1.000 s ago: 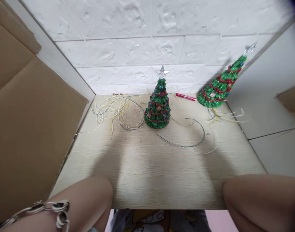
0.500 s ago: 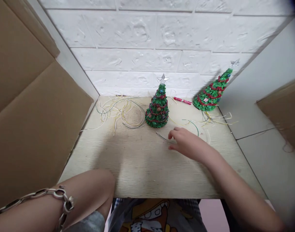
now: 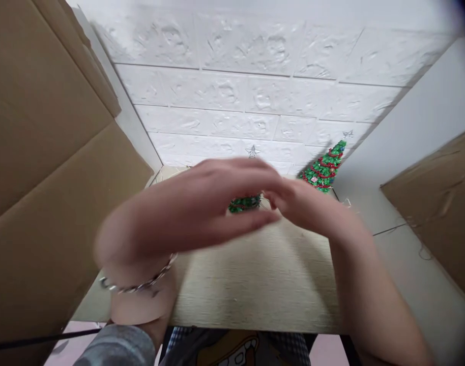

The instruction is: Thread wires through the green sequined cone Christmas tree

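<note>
A white wall (image 3: 236, 91) is rising at the back, its embossed blocks showing crumpled, pitted faces between straight grooves. Matte brown cardboard (image 3: 45, 152), creased along its folds, is flanking the left side. Below, the pale surface (image 3: 248, 290) is showing a fine, streaky grain.

Over it the two hands are crossing in my line of sight. The left hand (image 3: 202, 203), blurred, is arching with its fingers and thumb spread apart, its tips overlapping the right hand (image 3: 293, 201); whether they are touching, I cannot tell. The right hand is curling inward with its fingertips mostly hidden, so I cannot tell what it is holding.

A cone-shaped green tree (image 3: 243, 204) is standing behind the hands, its knobbly base peeking through the left hand's gap. A second tree (image 3: 324, 169), glossy and wrapped in red strands, is standing at the right near the wall.

A metallic chain-link bracelet (image 3: 141, 287) is circling the left wrist. Smallest, a clear, pointed star (image 3: 253, 151) is topping the nearer tree.
</note>
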`<act>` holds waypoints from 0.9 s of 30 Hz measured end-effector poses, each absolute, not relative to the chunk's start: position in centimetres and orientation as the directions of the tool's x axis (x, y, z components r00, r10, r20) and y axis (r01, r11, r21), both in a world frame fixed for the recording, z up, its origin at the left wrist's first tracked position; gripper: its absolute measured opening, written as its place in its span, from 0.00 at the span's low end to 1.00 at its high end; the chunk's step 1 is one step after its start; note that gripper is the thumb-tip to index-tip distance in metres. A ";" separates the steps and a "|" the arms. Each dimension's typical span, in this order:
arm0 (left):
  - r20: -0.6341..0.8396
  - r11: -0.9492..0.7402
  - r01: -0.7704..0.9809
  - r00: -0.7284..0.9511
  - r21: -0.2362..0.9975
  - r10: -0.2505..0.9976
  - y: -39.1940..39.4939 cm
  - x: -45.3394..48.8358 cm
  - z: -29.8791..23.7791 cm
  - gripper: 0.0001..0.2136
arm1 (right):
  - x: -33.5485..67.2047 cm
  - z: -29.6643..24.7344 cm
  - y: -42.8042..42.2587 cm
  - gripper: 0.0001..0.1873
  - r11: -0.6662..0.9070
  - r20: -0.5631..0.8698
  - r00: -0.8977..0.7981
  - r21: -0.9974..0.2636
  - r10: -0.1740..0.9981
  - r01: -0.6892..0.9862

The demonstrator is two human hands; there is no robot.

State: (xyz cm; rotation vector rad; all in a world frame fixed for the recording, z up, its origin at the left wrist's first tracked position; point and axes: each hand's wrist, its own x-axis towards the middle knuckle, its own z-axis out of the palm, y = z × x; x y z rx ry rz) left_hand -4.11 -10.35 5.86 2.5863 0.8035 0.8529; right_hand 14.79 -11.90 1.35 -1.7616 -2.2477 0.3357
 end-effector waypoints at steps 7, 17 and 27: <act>0.617 -0.739 0.475 0.417 0.478 0.668 -3.6 -2.7 4.8 0.09 | 13.0 2.9 -8.8 0.07 0.382 0.616 -0.118 -0.318 0.779 0.868; 0.740 -0.689 0.570 0.198 0.447 0.643 -3.2 -2.6 4.4 0.14 | 12.9 3.2 -9.6 0.18 0.444 0.755 0.162 -0.529 0.636 0.723; 0.551 -0.749 0.528 0.514 0.401 0.657 -3.8 -0.8 3.8 0.11 | 15.7 2.3 -6.6 0.25 0.471 0.496 0.105 -0.860 0.862 0.197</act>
